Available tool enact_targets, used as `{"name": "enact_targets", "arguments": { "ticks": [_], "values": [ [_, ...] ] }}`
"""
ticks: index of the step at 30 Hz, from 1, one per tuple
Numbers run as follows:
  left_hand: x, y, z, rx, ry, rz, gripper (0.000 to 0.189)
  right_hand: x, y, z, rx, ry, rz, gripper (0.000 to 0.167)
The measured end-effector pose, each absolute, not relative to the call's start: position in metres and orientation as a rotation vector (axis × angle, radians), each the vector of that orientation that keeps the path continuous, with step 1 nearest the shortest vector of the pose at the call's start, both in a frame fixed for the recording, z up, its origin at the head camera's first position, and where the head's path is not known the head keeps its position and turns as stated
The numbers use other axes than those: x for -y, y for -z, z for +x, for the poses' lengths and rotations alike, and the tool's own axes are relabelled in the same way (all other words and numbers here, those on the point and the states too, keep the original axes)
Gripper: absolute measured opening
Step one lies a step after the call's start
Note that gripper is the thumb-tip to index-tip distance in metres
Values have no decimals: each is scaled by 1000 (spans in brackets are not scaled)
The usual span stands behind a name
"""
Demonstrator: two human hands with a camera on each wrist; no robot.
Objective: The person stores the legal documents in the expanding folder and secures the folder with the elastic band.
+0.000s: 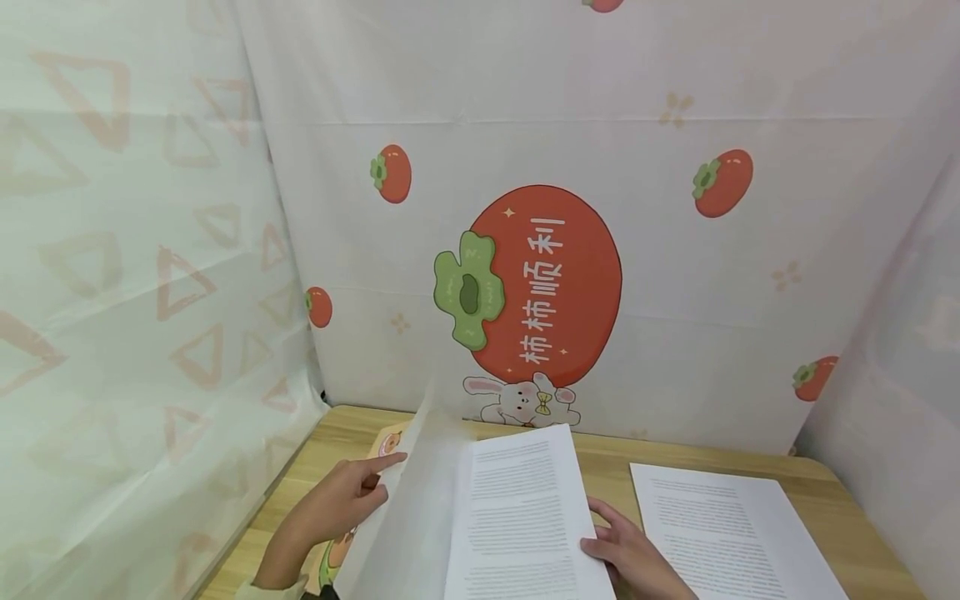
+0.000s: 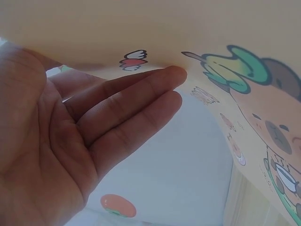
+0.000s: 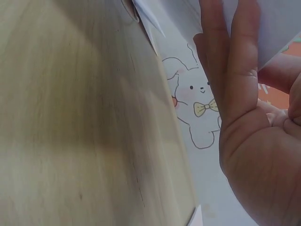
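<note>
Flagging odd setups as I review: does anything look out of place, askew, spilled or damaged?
The back cloth looks odd: its large persimmon has leaves at the left and its rabbit lies sideways, so it was perhaps hung turned. I see no spill or damage on the table or printed papers.

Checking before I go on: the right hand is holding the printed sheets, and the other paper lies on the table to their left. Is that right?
Not quite: the other paper lies on the table to the right of the printed sheets, as the head view shows. The right hand is holding those sheets.
</note>
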State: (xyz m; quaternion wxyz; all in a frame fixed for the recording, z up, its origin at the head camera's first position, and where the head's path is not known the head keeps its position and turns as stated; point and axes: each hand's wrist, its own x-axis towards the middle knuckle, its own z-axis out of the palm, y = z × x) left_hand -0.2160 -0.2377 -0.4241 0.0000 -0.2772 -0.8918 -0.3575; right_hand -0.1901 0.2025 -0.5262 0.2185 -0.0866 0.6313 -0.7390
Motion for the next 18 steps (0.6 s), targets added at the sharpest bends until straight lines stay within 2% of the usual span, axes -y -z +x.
{"name": "enact_targets", "arguments": {
  "ticks": [18],
  "values": [
    [237, 423, -215, 2820, 1132, -856, 47, -189, 524, -213, -1663, 2130, -281, 75]
  ]
}}
